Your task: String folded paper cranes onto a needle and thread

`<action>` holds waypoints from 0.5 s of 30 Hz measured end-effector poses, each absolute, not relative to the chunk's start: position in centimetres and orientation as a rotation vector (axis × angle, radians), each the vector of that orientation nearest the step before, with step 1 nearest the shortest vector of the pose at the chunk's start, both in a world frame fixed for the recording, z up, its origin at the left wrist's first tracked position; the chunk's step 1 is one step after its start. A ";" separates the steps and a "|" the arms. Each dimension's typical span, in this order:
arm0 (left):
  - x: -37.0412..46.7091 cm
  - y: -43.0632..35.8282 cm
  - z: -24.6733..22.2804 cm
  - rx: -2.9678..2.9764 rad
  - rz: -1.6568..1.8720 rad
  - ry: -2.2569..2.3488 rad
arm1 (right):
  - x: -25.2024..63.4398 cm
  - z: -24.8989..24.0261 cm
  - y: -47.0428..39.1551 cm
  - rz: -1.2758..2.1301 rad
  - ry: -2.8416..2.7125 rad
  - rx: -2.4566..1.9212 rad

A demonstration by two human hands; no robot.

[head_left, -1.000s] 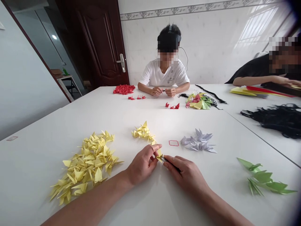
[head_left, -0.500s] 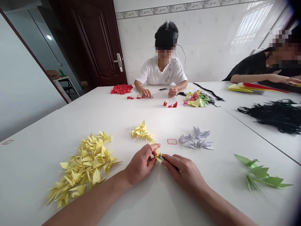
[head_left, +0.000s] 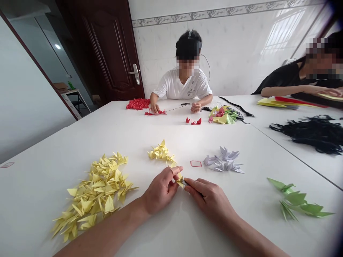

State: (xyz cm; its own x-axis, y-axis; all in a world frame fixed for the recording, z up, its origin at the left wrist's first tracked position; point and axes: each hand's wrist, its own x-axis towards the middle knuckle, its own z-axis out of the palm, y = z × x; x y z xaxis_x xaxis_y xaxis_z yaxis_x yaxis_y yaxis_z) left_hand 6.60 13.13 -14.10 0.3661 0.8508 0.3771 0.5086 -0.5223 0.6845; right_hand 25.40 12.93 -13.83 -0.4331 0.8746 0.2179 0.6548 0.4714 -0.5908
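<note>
My left hand is closed, its thumb and fingers pinching a yellow paper crane just above the tabletop. From the right, my right hand grips a slim grey metal tool, mostly hidden by the fingers; its tip touches the folded paper. A small group of yellow paper cranes lies just beyond my left hand. To the left of my left forearm spreads a large pile of yellow paper cranes.
Purple paper cranes lie beyond my right hand, green ones to the right. Across the white table, a person handles red cranes. Another person sits at right behind coloured paper and black cords.
My hands keep nearly the same pose on the yellow crane. Across the table, the person's hand has shifted left along the red cranes, drawing them together.
</note>
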 end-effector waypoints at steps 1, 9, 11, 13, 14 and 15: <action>6.6 13.1 -14.1 2.171 0.996 1.180 | 25.4 -13.8 12.9 0.584 -2.220 -1.271; 6.6 13.1 -14.0 2.166 1.007 1.170 | 25.4 -13.7 12.8 0.587 -2.208 -1.272; 6.6 13.1 -14.1 2.167 1.009 1.174 | 25.4 -13.8 12.9 0.596 -2.203 -1.272; 6.6 13.1 -14.1 2.171 1.013 1.177 | 25.4 -13.9 13.0 0.600 -2.196 -1.272; 6.6 13.2 -14.2 2.174 1.019 1.175 | 25.4 -13.9 13.0 0.600 -2.192 -1.273; 6.6 13.2 -14.2 2.178 1.025 1.171 | 25.4 -14.0 13.0 0.599 -2.189 -1.273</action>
